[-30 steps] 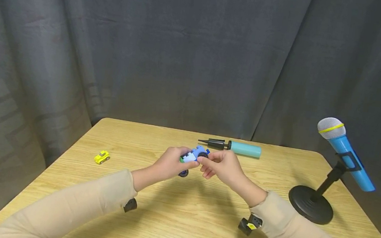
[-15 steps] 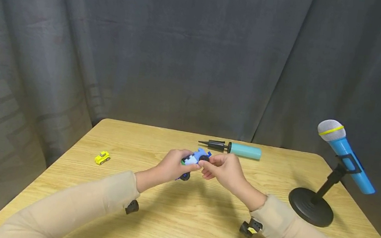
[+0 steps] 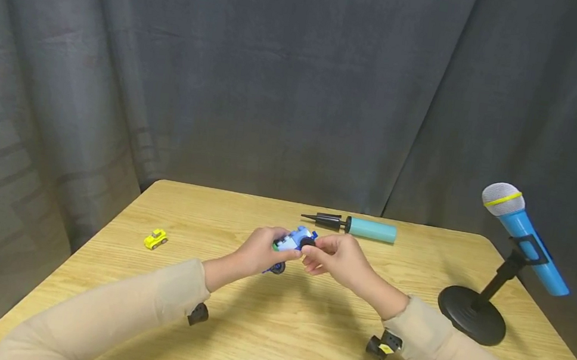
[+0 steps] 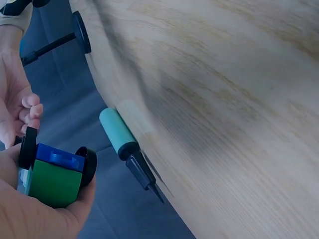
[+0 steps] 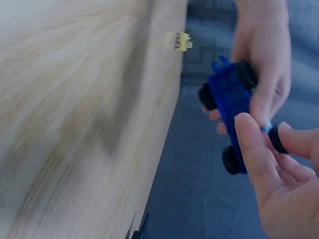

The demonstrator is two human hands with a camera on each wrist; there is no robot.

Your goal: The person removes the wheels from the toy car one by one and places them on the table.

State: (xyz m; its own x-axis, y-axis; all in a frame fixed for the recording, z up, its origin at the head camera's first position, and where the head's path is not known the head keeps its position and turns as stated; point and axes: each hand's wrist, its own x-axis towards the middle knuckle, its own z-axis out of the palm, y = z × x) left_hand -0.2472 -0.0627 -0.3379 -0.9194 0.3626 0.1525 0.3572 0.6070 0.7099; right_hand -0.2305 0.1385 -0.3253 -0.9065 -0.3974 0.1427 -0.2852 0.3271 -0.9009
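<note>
In the head view a blue toy car built of blocks is held up over the table between both hands. My left hand grips its body from the left. The left wrist view shows the car's green block at one end, with black wheels on either side. My right hand is at the other end. In the right wrist view, its thumb presses a black wheel while a finger lies along the blue underside. Part of the body is hidden behind the left hand.
A turquoise hand pump with a black nozzle lies toward the back of the wooden table. A small yellow toy car stands at the left. On the right, a blue microphone leans in a stand with a round black base.
Both hands stay on the blue toy car, which has shifted and tilted slightly. The yellow car, pump and microphone have not moved on the table.
</note>
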